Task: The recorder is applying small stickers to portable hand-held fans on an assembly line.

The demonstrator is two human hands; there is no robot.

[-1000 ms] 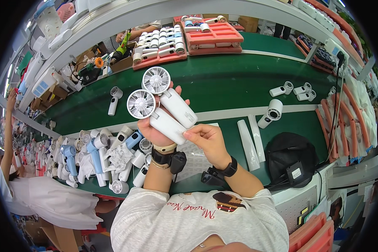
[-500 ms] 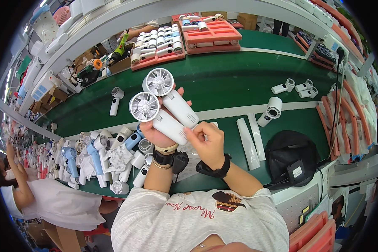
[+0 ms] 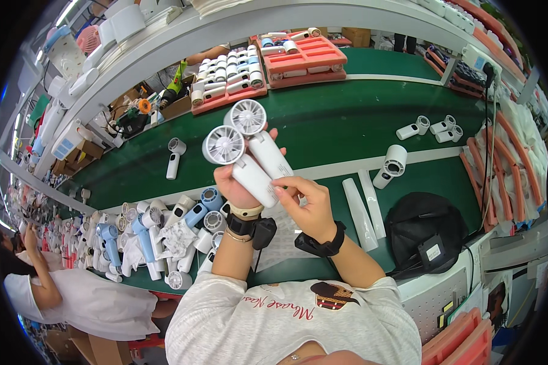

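My left hand (image 3: pixel 236 191) is closed round two white handheld fans side by side, their round grilles facing up and away from me. The nearer fan (image 3: pixel 254 180) lies across my palm; the farther fan (image 3: pixel 270 153) rests against my fingers. My right hand (image 3: pixel 313 204) is pinched, with thumb and forefinger against the lower ends of the two handles, by the small grey print. Anything tiny between those fingertips is hidden. Beneath my hands, a pale sheet with rows of small labels (image 3: pixel 289 240) lies on the green table, partly covered by my wrists.
Left on the table is a heap of white and blue fans (image 3: pixel 143 234). To the right lie two white strips (image 3: pixel 360 214), a standing fan (image 3: pixel 394 161) and a black bag (image 3: pixel 425 228). Across the green belt (image 3: pixel 323 115) stand pink trays (image 3: pixel 228 91) of fans. A person (image 3: pixel 73 298) sits at left.
Both hands and the fans have shifted slightly right in view. My right thumb and forefinger have stretched out more along the handle ends. My left hand keeps its hold.
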